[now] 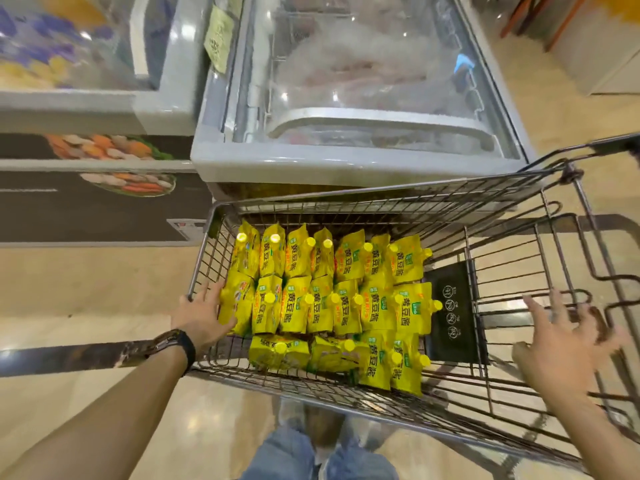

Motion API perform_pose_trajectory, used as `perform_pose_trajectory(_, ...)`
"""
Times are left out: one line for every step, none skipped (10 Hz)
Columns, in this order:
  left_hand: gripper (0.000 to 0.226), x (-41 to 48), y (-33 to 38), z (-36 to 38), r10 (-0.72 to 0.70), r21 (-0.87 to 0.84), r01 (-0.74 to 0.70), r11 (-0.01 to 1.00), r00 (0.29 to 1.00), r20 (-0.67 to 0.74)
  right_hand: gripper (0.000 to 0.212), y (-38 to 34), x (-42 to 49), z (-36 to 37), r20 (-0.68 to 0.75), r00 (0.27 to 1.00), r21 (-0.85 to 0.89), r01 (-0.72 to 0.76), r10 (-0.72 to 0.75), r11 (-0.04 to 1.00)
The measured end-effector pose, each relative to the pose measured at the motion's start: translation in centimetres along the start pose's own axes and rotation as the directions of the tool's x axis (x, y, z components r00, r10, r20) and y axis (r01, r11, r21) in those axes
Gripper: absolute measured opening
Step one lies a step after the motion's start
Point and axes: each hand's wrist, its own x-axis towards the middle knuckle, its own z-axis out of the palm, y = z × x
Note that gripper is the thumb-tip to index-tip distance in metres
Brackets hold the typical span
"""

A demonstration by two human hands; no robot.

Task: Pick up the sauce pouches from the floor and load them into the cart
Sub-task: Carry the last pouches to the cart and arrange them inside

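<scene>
- A glass-top freezer [346, 98] stands just behind the cart [398, 195].
- The wire cart holds the yellow sauce pouches [329, 299], in rows in its left part.
- The left hand [204, 317], fingers straight, touches the leftmost of them.
- The right hand [568, 348] is spread wide above the cart and holds nothing.

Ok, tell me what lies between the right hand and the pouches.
In the head view, a black panel and bare cart wire lie between right hand and pouches.

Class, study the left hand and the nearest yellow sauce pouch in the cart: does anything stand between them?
Nothing visible does. The left hand is at the left wire wall of the cart and rests directly against the end sauce pouch of the middle row.
</scene>
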Motion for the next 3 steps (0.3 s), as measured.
perform_pose_trajectory(0.097,-0.3,-0.3,0.0,0.007,-0.036,-0.006,0.999,1.000,0.024,0.087,-0.1,-0.5,-1.2,0.098,0.995,-0.045,-0.001,0.006,0.999)
perform_pose_trajectory(0.098,-0.3,-0.6,0.4,0.006,-0.051,-0.005,0.999,1.000,0.024,0.084,0.0,-1.1,-2.7,0.106,0.994,-0.119,0.000,0.012,0.993)
perform_pose_trajectory(0.097,-2.7,0.8,-0.1,-0.035,-0.023,0.035,0.999,0.999,-0.010,0.086,-0.9,-1.5,-4.0,0.053,0.996,-0.093,0.071,-0.066,0.993)
